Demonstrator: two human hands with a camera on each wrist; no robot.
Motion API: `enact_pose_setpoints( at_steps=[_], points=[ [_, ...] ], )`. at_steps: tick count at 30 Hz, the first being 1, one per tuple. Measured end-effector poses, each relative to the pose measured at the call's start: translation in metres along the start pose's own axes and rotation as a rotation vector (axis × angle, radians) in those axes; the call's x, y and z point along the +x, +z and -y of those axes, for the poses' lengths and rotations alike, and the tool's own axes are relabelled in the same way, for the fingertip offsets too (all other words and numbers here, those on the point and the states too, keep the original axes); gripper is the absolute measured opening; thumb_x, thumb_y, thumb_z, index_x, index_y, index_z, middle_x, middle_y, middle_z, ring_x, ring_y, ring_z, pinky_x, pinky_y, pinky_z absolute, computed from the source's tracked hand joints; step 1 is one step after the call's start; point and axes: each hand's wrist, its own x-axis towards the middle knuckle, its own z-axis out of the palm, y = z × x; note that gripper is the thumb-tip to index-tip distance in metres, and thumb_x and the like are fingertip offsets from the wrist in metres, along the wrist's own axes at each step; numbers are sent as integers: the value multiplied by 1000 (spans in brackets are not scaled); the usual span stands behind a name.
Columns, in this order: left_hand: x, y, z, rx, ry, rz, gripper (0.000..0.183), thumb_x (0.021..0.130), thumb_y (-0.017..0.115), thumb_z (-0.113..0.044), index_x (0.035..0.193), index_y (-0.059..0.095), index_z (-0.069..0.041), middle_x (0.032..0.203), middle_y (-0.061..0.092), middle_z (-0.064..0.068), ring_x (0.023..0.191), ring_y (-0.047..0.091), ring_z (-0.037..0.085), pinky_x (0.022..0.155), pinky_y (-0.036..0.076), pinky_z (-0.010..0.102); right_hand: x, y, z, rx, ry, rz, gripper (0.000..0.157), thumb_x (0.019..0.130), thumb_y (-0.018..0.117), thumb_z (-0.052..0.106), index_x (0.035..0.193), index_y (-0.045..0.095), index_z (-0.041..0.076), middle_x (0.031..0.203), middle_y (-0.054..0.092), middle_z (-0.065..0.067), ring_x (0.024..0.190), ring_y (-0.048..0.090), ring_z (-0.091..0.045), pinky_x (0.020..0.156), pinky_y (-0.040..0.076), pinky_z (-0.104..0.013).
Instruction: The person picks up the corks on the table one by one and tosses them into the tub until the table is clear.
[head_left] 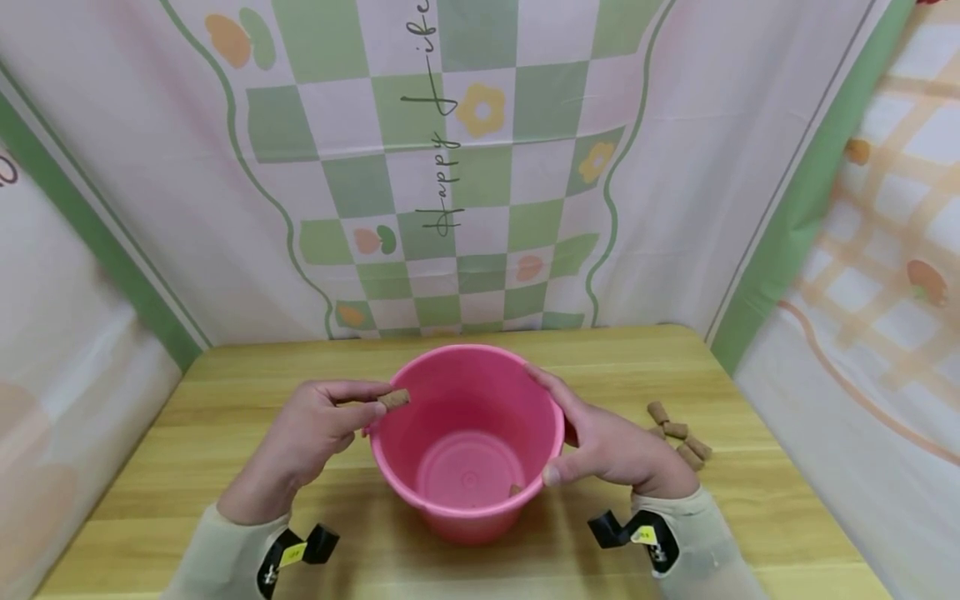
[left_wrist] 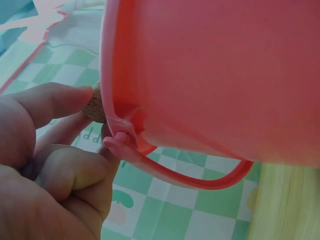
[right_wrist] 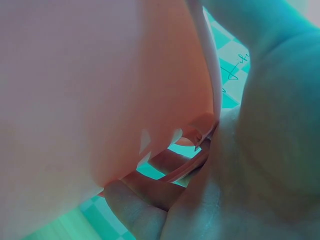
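A pink bucket [head_left: 468,350] stands on the wooden table, its mouth tilted toward me. At its left rim my left hand [head_left: 318,425] pinches a brown cork [head_left: 394,400] between thumb and fingers; in the head view the cork overlaps the rim. The left wrist view shows the cork [left_wrist: 94,105] right beside the rim, above the bucket's handle [left_wrist: 200,182]. My right hand [head_left: 615,446] grips the right side of the bucket, thumb at the rim and fingers round the outer wall under it. Inside, near the front right, a bit of another cork [head_left: 516,490] shows.
Several loose corks [head_left: 677,431] lie in a small cluster on the table [head_left: 225,467], to the right of my right hand. Behind the table hangs a green-and-white checked curtain [head_left: 480,192], and printed cloth also borders both sides.
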Motion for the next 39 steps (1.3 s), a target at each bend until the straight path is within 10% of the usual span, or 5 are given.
enact_pose_setpoints(
  at_steps=[22,39],
  points=[
    [2,3,0,23,-24,17,35,85,82,-23,116,76,-8,107,73,12,62,42,11,52,36,19,-1,1,1,11,30,-10,114,81,83,10,162,5,24,160,21,-15,139,32,-43,105,38,-57],
    [0,-2,4,-82,103,82,47,91,71,-2,136,59,0,121,64,22,45,32,5,45,28,16,1,1,2,-10,-2,4,115,80,85,14,162,4,23,159,24,-18,137,34,-45,105,38,-56]
  ],
)
